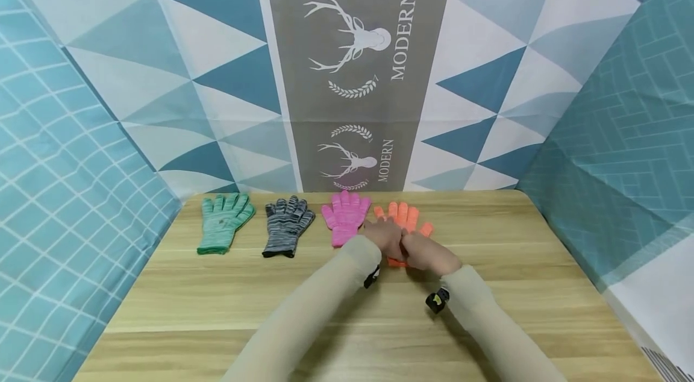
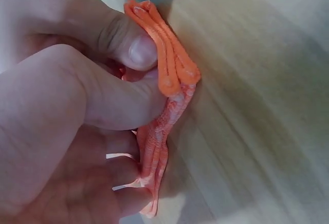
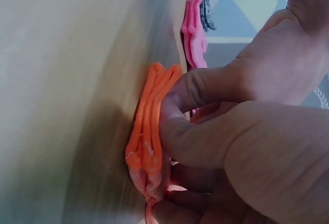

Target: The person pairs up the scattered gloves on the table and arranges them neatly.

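A pair of orange knitted gloves [image 1: 402, 211] lies at the right of the row, fingers toward the wall. My left hand [image 1: 386, 237] and right hand [image 1: 431, 252] meet over its near part. In the left wrist view, the left thumb presses the layered orange cuff [image 2: 163, 49], with other fingers along the knit. Seen from the right wrist, the right hand [image 3: 257, 147] pinches the same cuff edge. Both thumbs are close together. Just left of the left hand lies a pink glove pair [image 1: 344, 216]. The hands hide the orange palm area.
Further left on the wooden table [image 1: 217, 297] lie a grey-black glove pair [image 1: 285, 225] and a green pair [image 1: 222, 222]. A patterned cloth wall [image 1: 358, 99] rises at the back edge. Blue tiled cloth [image 1: 70, 189] hangs left, teal cloth [image 1: 612, 159] right.
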The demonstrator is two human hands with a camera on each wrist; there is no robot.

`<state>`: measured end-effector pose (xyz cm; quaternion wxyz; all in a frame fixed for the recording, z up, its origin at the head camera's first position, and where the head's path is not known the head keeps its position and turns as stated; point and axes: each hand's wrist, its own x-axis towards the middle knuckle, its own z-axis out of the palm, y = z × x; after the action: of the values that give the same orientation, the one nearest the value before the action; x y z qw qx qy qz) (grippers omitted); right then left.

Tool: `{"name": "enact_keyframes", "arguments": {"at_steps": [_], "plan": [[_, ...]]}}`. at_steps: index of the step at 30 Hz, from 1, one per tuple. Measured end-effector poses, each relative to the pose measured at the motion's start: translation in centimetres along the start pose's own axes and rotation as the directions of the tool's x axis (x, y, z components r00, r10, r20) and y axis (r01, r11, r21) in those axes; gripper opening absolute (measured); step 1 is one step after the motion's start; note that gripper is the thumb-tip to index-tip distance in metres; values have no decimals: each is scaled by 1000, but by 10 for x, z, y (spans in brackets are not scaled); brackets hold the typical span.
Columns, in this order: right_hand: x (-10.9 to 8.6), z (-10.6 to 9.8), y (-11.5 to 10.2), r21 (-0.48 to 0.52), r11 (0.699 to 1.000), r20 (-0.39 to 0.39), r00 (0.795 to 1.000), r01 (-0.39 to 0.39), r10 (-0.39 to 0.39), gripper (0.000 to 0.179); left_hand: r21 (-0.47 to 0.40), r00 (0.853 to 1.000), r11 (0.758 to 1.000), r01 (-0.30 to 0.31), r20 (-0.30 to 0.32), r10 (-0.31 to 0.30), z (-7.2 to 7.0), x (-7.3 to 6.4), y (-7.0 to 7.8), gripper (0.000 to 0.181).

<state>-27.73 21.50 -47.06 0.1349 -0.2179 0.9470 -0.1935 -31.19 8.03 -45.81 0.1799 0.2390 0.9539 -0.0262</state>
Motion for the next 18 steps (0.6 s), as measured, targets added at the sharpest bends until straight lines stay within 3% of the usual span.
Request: {"name": "enact_keyframes", "arguments": {"at_steps": [8, 18], "plan": [[10, -4, 6, 22, 1000, -27, 1000, 5, -4, 26, -55, 999, 998, 45, -9, -45, -10, 4, 3, 58], [21, -5, 5, 21, 998, -17, 998, -57, 57, 17, -118, 995, 989, 94, -17, -96, -17, 7, 0, 47]]}}
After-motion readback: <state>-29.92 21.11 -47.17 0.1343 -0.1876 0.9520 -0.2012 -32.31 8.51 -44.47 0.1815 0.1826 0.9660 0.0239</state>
